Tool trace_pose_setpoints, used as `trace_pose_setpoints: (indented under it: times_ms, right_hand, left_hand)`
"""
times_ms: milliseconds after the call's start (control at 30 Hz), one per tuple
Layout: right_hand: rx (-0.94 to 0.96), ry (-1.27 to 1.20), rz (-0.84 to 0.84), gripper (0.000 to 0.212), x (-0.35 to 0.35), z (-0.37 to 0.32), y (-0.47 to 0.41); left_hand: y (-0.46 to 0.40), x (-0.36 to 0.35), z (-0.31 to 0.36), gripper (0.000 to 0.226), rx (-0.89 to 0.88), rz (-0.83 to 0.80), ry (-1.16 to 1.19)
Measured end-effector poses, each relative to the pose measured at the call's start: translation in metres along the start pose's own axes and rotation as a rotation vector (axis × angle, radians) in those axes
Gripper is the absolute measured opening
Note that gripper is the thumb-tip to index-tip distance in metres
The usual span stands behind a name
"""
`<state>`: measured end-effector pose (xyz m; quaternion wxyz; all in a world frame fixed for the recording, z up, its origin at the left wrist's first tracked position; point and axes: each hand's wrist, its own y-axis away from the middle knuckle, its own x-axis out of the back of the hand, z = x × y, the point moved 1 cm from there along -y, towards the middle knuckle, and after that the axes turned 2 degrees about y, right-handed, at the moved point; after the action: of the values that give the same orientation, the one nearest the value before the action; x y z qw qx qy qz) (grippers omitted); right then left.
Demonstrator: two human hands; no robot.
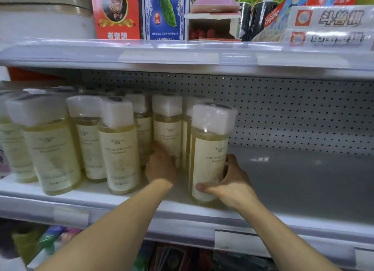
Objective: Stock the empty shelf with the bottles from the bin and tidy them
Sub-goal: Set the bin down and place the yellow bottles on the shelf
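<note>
Perforated backing lines the shelf [303, 185]; a front-edge camellia bottle [208, 165] is clasped by the right hand [230, 185], a rear bottle [167, 129] touched by the left hand [160, 165], grip unclear. Labels should be squared forward.

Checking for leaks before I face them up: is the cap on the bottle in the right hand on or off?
On. The bottle gripped by the right hand carries its white cap, under clear wrap.

The bottle [209, 165] at center reads "CAMELLIA"; a box [272, 18] at upper right reads "Colgate".
</note>
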<state>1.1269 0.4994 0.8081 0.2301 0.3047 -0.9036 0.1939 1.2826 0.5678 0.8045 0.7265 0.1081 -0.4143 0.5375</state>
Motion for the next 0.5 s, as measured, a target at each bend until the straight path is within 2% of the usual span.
trace_pose_setpoints:
  times_ms: [167, 300, 433, 500]
  right_hand:
    - [-0.006, -0.001, -0.002, 0.075, -0.001, 0.003, -0.004]
    - [-0.023, -0.016, 0.006, 0.073, -0.001, 0.006, -0.006]
    - [-0.075, -0.024, -0.007, 0.077, -0.004, -0.002, -0.005]
    - [-0.109, -0.024, -0.012, 0.078, -0.009, -0.007, -0.006]
  left_hand:
    - [-0.020, -0.009, -0.002, 0.052, -0.016, -0.044, 0.080]
    - [-0.019, -0.004, -0.003, 0.050, -0.052, -0.122, -0.013]
    - [0.002, 0.014, -0.007, 0.035, -0.030, -0.153, -0.051]
    - [0.018, 0.029, -0.014, 0.020, -0.001, -0.206, -0.054]
